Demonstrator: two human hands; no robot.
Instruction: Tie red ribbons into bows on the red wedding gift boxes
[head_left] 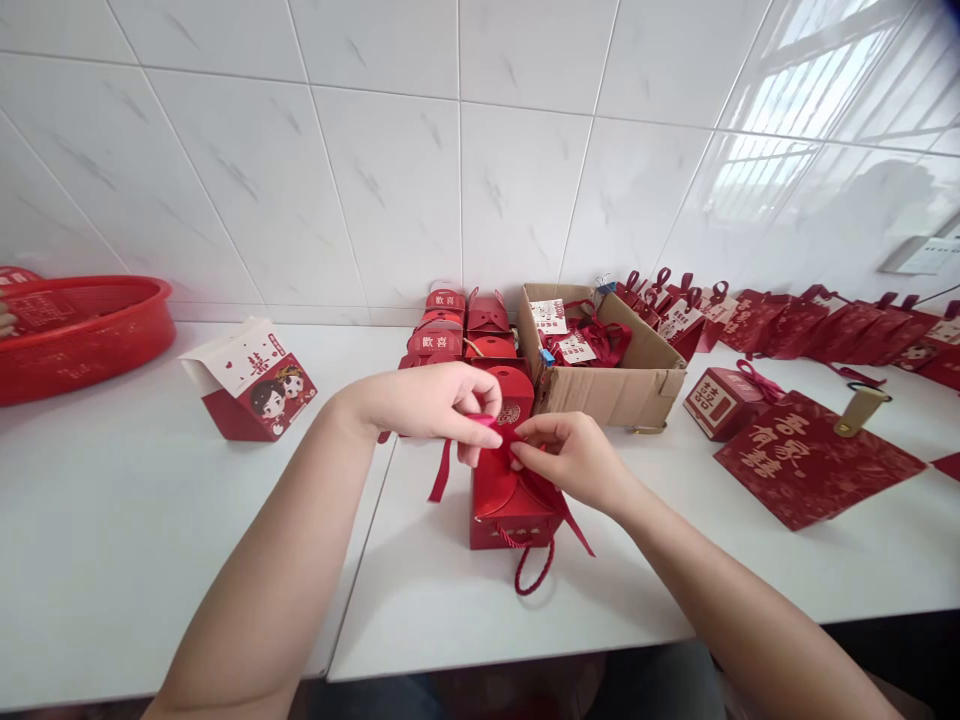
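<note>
A small red gift box stands on the white table in front of me, a red cord handle hanging at its front. A red ribbon drapes over its top and trails down both sides. My left hand pinches the ribbon above the box's top. My right hand pinches the ribbon from the right, fingertips almost meeting the left hand's.
Behind stand several closed red boxes and an open cardboard carton holding tags and ribbons. A red-and-white cartoon box sits at left, a red basket far left. Flat red bags and more boxes lie right, along the tiled wall.
</note>
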